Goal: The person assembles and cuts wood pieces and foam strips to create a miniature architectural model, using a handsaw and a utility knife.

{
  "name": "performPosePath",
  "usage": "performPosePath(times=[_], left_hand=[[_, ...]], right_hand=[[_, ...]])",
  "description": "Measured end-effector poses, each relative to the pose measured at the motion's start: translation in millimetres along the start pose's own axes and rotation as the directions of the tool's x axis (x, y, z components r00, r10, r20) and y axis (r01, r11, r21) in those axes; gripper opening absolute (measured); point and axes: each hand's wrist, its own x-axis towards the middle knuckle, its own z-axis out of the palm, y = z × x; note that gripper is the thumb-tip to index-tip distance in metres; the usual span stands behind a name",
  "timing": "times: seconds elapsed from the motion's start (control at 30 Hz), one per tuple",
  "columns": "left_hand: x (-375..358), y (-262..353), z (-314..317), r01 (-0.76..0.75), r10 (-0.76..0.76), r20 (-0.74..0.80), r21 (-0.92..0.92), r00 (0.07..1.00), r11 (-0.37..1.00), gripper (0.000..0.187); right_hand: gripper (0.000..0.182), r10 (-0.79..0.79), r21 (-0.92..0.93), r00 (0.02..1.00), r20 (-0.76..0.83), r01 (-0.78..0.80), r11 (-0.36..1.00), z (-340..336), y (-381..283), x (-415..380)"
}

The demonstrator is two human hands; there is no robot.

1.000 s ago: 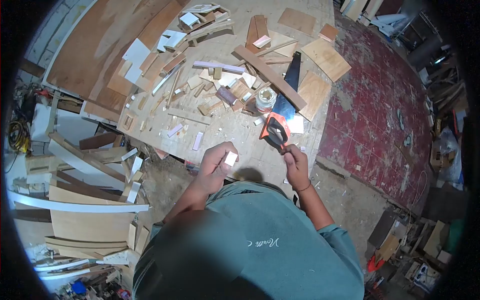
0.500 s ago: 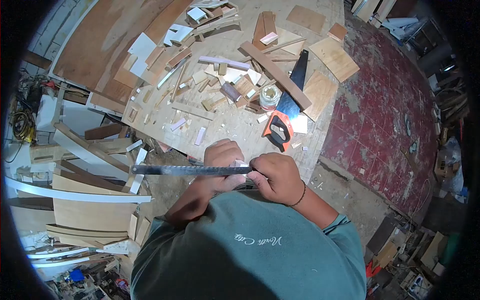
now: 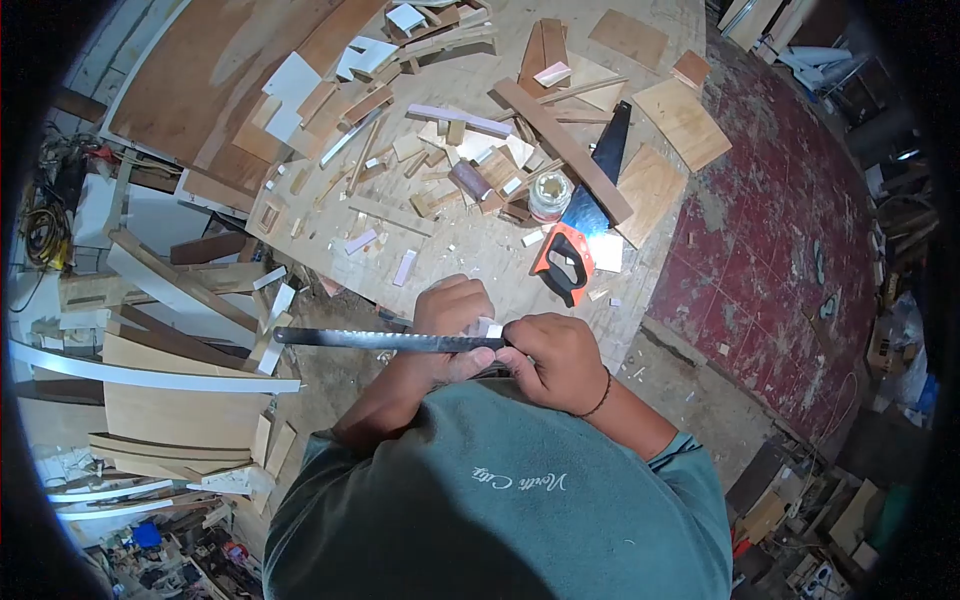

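Probably stiff, the metal blade (image 3: 360,340) is best held at its end, where pinched by the right hand (image 3: 555,358); a white block (image 3: 494,332) is clasped in the left hand (image 3: 452,308).

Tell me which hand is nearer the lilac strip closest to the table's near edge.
Left. The left hand is just below and right of the lilac strip in the picture; the right hand is lower and farther right.

Scuffed red flr (image 3: 745,260) to R of wood bench (image 3: 475,268) — pale wall (image 3: 98,68) upper L.
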Motion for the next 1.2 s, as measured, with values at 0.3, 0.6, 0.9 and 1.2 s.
performPosePath(times=[0.3,0.6,0.9,1.2], left_hand=[[-9,-3,4,-0.037,0.042,-0.084,0.05,0.996,0.998,0.05],[-32,6,-12,0.052,-0.112,-0.348,-0.177,0.931,0.983,0.057],[-64,1,-56,0.255,-0.343,-0.348,-0.275,0.873,0.927,0.046],[-136,-31,-68,0.455,-0.651,-0.143,-0.604,0.745,0.654,0.038]], right_hand=[[0.02,-0.005,-0.024,1.0,-0.012,0.004,1.0,5,-3,4],[0.021,0.153,-0.05,0.986,-0.071,-0.157,0.986,11,23,-5],[0.026,0.605,0.055,0.78,-0.158,-0.605,0.794,35,113,-57],[0.039,0.731,-0.089,0.679,0.072,-0.725,0.682,158,187,-87]])
